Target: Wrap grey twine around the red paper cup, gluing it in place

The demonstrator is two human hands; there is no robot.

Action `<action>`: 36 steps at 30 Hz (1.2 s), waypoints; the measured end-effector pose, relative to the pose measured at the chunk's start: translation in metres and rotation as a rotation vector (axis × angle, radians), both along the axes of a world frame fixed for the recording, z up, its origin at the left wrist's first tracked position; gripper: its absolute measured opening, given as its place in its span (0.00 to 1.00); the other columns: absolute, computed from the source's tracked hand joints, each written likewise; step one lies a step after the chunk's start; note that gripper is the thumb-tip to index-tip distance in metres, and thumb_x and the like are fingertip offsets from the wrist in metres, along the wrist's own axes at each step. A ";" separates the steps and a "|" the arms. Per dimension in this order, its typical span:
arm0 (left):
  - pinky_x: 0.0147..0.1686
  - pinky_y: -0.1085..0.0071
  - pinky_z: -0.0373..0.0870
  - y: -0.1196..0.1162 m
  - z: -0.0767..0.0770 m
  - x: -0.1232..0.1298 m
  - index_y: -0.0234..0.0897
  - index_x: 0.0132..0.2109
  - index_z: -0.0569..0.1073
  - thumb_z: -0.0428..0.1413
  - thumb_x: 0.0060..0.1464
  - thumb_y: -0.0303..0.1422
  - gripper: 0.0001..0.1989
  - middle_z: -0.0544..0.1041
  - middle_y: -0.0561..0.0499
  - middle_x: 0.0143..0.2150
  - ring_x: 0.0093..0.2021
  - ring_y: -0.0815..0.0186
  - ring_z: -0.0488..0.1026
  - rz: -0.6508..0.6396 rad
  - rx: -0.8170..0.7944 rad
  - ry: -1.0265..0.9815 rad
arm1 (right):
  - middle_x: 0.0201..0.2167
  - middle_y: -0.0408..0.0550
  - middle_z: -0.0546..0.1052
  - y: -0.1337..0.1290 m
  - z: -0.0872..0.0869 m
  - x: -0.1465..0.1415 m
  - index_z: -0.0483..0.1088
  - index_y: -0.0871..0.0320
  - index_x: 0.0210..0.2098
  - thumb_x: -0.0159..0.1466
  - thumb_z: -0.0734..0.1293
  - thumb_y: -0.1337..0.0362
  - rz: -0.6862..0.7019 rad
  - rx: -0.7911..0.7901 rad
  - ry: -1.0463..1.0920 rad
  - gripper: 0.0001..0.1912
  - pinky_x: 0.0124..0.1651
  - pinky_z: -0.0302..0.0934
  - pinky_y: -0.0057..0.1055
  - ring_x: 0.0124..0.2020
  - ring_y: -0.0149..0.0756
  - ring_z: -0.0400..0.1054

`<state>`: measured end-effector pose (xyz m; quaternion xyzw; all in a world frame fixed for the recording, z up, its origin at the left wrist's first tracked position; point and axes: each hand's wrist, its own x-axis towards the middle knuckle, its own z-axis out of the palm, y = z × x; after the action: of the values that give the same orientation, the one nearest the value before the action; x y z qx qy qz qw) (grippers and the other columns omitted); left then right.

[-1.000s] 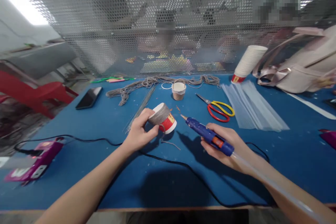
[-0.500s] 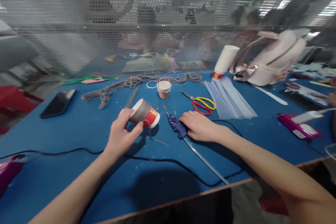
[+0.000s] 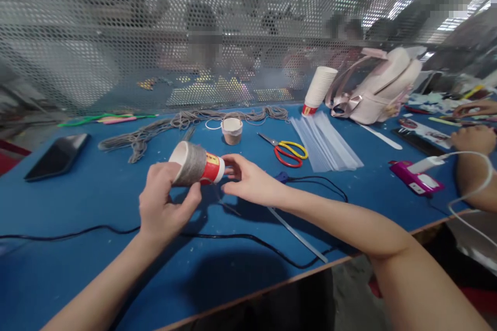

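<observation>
My left hand (image 3: pixel 165 199) grips a paper cup (image 3: pixel 193 164) lying sideways in the air, its mouth to the left. Grey yarn wraps the cup's mouth half; the red and white base half is bare, and a loose yarn tail hangs beneath. Close to the cup's base is my right hand (image 3: pixel 248 181), fingers apart and curved; whether a fingertip touches the cup I cannot tell. Behind that hand a blue glue gun (image 3: pixel 282 177) lies mostly hidden, and a clear glue stick (image 3: pixel 297 235) sticks out toward the table's front edge.
Red and yellow scissors (image 3: pixel 289 152), a small covered cup (image 3: pixel 232 132), grey yarn (image 3: pixel 171 126) and clear glue sticks (image 3: pixel 326 142) lie behind. Stacked paper cups (image 3: pixel 320 88) and a backpack (image 3: pixel 380 85) stand back right. A phone (image 3: pixel 58 156) lies left; a black cable (image 3: pixel 240 237) crosses in front. Another person's hands (image 3: pixel 473 137) are far right.
My right hand has let go of the glue gun and moved left to the cup's base. The cup, in my left hand, is now tipped nearer level. The view has shifted slightly right.
</observation>
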<state>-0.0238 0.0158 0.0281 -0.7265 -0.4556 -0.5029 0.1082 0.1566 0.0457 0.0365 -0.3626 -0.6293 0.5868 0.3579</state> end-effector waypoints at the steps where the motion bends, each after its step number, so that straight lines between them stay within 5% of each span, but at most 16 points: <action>1: 0.31 0.69 0.66 -0.001 0.000 0.000 0.39 0.32 0.66 0.56 0.47 0.31 0.05 0.70 0.52 0.29 0.32 0.64 0.67 -0.004 0.039 0.023 | 0.47 0.50 0.72 -0.001 -0.001 -0.007 0.61 0.58 0.46 0.47 0.67 0.74 0.025 -0.086 0.116 0.26 0.46 0.64 0.30 0.45 0.34 0.69; 7: 0.33 0.68 0.65 -0.004 -0.002 0.004 0.39 0.32 0.64 0.56 0.46 0.24 0.08 0.69 0.54 0.26 0.30 0.66 0.66 -0.064 0.135 0.099 | 0.30 0.39 0.73 -0.011 0.003 -0.014 0.66 0.59 0.40 0.43 0.70 0.73 0.084 -0.432 0.338 0.23 0.35 0.63 0.26 0.28 0.27 0.68; 13: 0.31 0.68 0.63 -0.002 -0.007 0.007 0.39 0.29 0.61 0.53 0.48 0.24 0.08 0.66 0.54 0.24 0.29 0.66 0.63 -0.022 0.043 0.105 | 0.28 0.40 0.71 -0.015 0.000 -0.002 0.67 0.60 0.36 0.46 0.70 0.69 0.123 -0.482 0.203 0.17 0.23 0.54 0.23 0.22 0.23 0.63; 25: 0.31 0.69 0.64 -0.003 -0.011 0.006 0.39 0.28 0.63 0.52 0.49 0.32 0.05 0.66 0.53 0.27 0.31 0.66 0.64 0.041 -0.327 -0.103 | 0.25 0.39 0.69 -0.017 0.001 0.009 0.63 0.57 0.36 0.57 0.67 0.62 -0.103 0.383 -0.504 0.10 0.25 0.52 0.27 0.20 0.28 0.59; 30: 0.32 0.70 0.63 -0.004 -0.013 0.009 0.39 0.27 0.63 0.52 0.49 0.33 0.06 0.65 0.54 0.27 0.30 0.67 0.64 0.000 -0.434 -0.134 | 0.36 0.46 0.74 -0.019 0.001 0.011 0.69 0.57 0.40 0.62 0.64 0.66 -0.139 0.765 -0.514 0.07 0.35 0.59 0.29 0.32 0.33 0.68; 36: 0.29 0.72 0.60 -0.008 -0.004 0.015 0.38 0.26 0.64 0.52 0.48 0.36 0.07 0.64 0.56 0.25 0.27 0.69 0.62 -0.032 -0.602 -0.233 | 0.30 0.47 0.74 -0.017 -0.002 0.013 0.74 0.58 0.36 0.66 0.62 0.66 -0.134 0.879 -0.458 0.09 0.36 0.60 0.28 0.32 0.32 0.68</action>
<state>-0.0085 0.0079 0.0241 -0.6707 -0.5817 -0.4269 -0.1720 0.1699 0.0290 0.0346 -0.3367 -0.8547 0.1470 0.3666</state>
